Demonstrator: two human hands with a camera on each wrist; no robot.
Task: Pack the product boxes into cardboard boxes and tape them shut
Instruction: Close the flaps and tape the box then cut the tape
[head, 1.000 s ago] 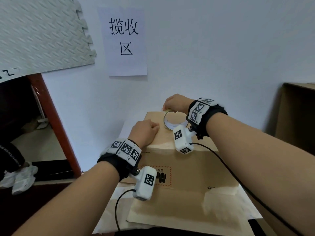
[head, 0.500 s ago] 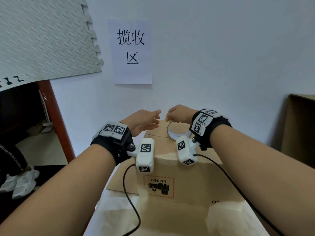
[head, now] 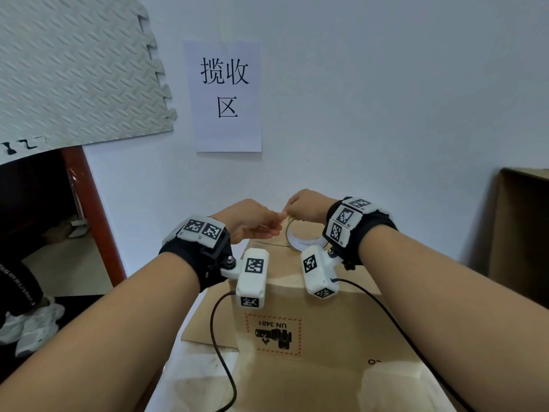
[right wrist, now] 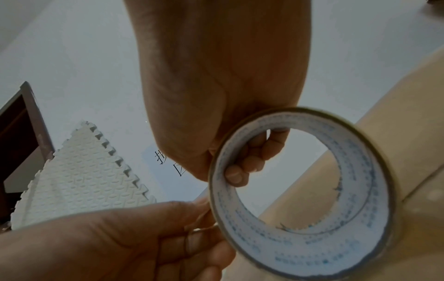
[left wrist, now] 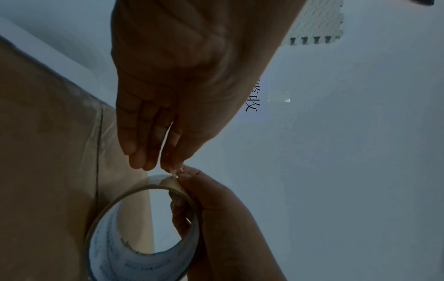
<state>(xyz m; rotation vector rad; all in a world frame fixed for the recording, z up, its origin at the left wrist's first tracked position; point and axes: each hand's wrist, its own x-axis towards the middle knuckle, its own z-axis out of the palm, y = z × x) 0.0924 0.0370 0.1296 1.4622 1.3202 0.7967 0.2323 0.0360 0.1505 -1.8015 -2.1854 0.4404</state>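
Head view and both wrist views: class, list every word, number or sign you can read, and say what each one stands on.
"揽收区": paper sign on the wall.
"UN 3481", upside down, above a battery pictogram: red-hatched label on the cardboard box.
Square coded markers, no words: wrist bands and cameras.
Blue print inside the tape roll core: too blurred to read.
Black marks on the foam mat edge: not legible.
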